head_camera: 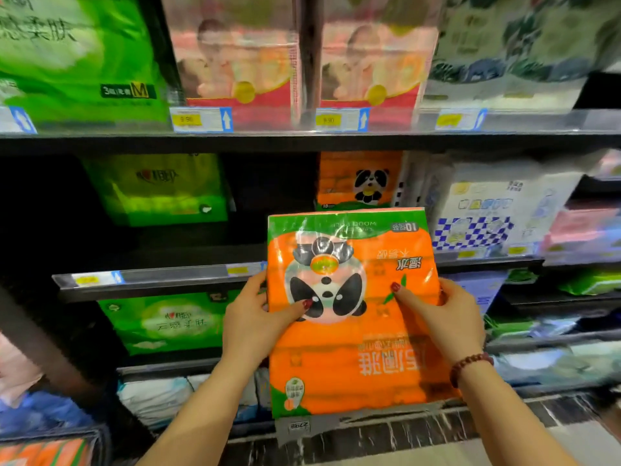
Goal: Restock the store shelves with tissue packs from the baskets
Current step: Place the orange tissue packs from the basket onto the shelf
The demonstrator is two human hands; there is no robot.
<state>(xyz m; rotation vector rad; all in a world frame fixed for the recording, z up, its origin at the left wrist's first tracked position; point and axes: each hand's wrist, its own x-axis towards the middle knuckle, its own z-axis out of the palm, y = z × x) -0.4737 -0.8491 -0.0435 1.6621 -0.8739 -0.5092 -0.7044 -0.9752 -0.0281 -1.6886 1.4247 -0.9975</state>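
Note:
An orange tissue pack with a panda print (349, 331) is held upside down in front of the shelves, at centre right. My left hand (255, 317) grips its left edge, thumb on the front. My right hand (443, 317) grips its right edge, thumb on the front too. A matching orange panda pack (359, 179) stands at the back of the middle shelf (161, 277), just above the held pack. Left of that pack the shelf shows a dark gap.
Green packs (158, 190) sit on the middle shelf at left, and white and blue checked packs (484, 210) at right. The upper shelf holds red and green packs behind price tags (201, 119). More orange packs (43, 452) lie at bottom left. Lower shelves hold further packs.

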